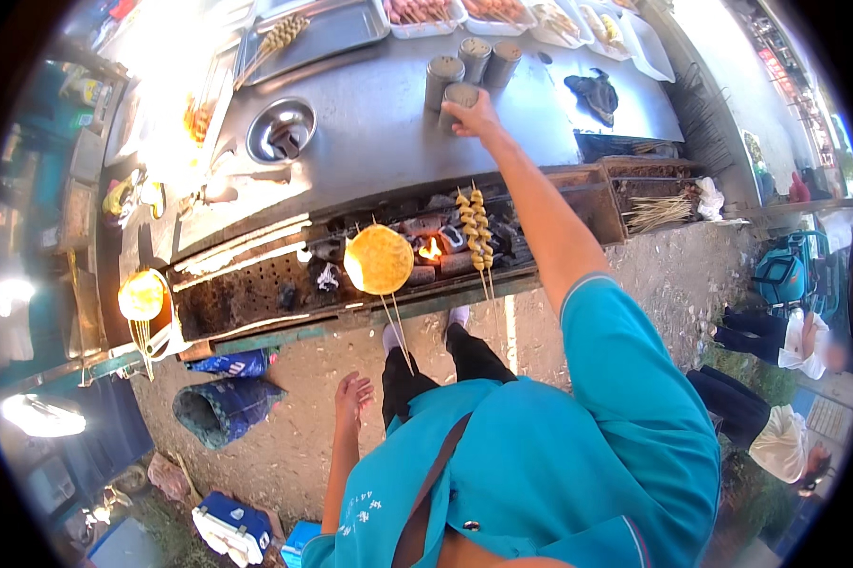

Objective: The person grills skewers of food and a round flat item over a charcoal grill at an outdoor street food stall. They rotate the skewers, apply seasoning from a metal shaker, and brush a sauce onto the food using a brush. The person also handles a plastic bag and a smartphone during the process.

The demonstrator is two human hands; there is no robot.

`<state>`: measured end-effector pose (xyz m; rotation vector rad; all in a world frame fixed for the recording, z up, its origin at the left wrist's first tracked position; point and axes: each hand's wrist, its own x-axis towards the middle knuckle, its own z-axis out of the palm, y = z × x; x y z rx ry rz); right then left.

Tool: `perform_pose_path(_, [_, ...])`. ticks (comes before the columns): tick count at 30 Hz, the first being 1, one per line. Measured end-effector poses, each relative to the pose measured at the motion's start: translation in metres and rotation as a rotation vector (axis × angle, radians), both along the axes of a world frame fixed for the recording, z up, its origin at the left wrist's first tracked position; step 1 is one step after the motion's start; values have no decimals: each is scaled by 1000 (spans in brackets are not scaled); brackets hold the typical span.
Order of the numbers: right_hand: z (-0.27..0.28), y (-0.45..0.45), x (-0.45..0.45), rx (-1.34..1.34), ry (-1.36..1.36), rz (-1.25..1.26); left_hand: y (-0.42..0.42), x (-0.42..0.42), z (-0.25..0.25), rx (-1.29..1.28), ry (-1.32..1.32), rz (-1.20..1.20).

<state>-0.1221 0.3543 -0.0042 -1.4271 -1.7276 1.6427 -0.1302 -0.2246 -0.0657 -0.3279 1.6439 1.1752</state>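
Observation:
My right hand (477,118) reaches over the grill and grasps a metal shaker canister (460,94) on the steel counter (369,128). Three similar canisters (475,53) stand just behind it. Down at my side hangs my left hand (354,394), fingers loosely bent and apart, with nothing in it. Across the charcoal grill trough (235,287) lies a round flat yellow bread (379,260) on two skewers. To its right are two skewers of spiral-cut food (474,231). A small flame (430,249) burns among the coals between them.
A steel bowl (259,131) and a metal tray (334,42) sit on the counter, with white trays of skewers (426,28) behind. A black plastic bag (594,97) lies right. Used sticks (657,211) fill a side compartment. Two people (781,440) are at the far right.

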Motion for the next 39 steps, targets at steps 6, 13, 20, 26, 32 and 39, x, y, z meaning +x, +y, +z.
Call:
perform_pose_path(6, [34, -6, 40, 155, 142, 28, 75, 17, 28, 242, 90, -108])
perform_pose_path(13, [45, -151, 193, -39, 62, -19, 147, 30, 54, 364, -6, 14])
perform_pose_path(20, [33, -265, 235, -188, -5, -209, 151, 15, 83, 487, -348, 6])
perform_pose_path(26, [15, -304, 211, -1, -128, -177, 152, -1, 60, 739, -683, -118])
perform_pose_path(32, [23, -320, 210, 428, -509, -71, 146, -9, 49, 741, -658, -151])
perform_pose_path(39, [-7, -317, 193, 523, -589, 28, 149, -6, 43, 653, -448, -128])
